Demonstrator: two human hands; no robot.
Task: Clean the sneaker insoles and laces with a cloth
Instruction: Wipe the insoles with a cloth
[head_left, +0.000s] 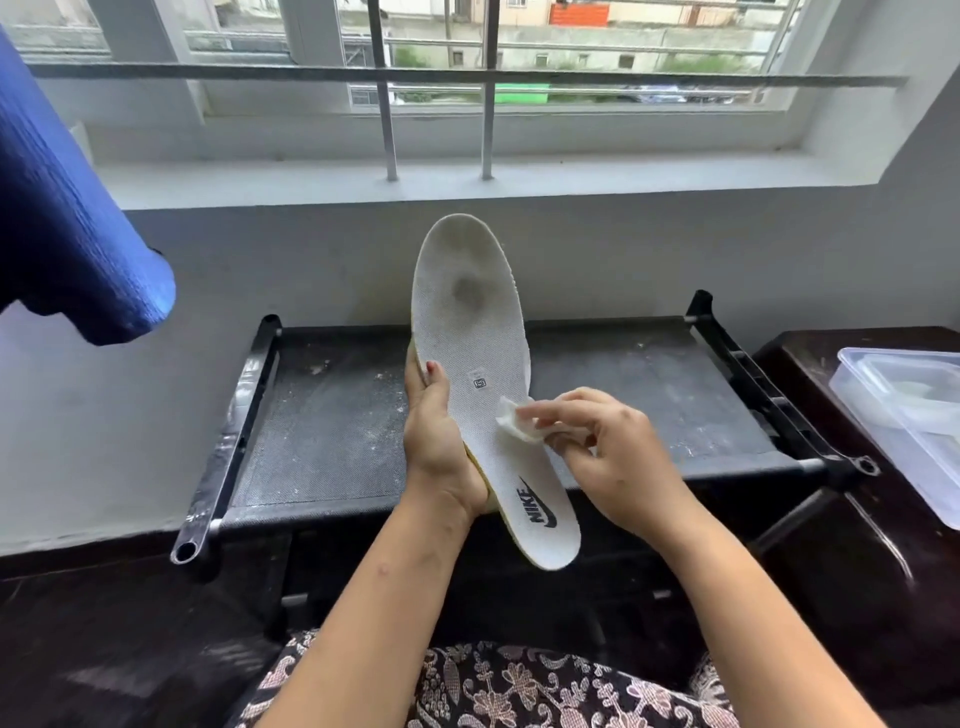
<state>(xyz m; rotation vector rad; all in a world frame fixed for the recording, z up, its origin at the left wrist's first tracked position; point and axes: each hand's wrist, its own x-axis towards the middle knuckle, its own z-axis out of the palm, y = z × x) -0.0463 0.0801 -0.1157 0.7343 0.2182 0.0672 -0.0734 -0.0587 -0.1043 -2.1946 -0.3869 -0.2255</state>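
Observation:
A white insole (470, 332) with grey dirt marks near the toe and a black logo at the heel stands upright in front of me, toe up. My left hand (439, 441) grips it along its left edge, thumb on the top face. My right hand (608, 457) pinches a small white cloth (514, 421) and presses it against the insole's right side near the middle. No laces or sneaker are in view.
A dusty black rack shelf (332, 421) sits below the insole, against the wall under a barred window (384, 93). A clear plastic container (909, 415) rests on a dark table at the right. A blue fabric (67, 208) hangs at the upper left.

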